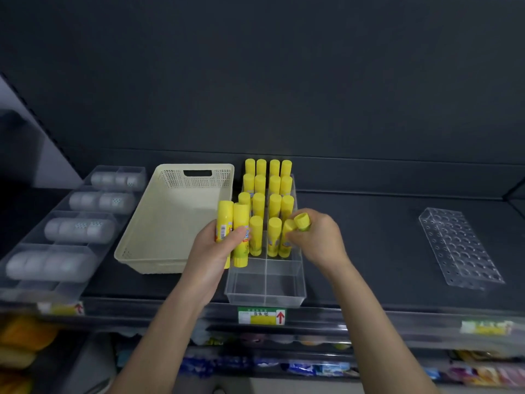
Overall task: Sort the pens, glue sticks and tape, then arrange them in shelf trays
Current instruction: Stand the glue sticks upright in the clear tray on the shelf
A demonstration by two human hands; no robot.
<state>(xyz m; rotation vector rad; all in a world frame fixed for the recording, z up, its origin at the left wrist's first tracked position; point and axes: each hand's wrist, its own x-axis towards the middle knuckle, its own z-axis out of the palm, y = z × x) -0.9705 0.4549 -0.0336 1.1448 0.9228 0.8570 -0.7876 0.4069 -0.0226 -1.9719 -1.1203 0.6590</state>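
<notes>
Two spare sticks are gripped by the left hand; at its 3 o'clock, a glue stick is pinched by the right hand. Standing neighbours could be toppled if bumped.

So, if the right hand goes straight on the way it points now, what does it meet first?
Probably the front row of standing glue sticks in the clear tray: the right hand, gripping one glue stick, points left at them. Depth is unclear.

Glue sticks stand in the divided tray; basket just left, holed rack well right.
</notes>
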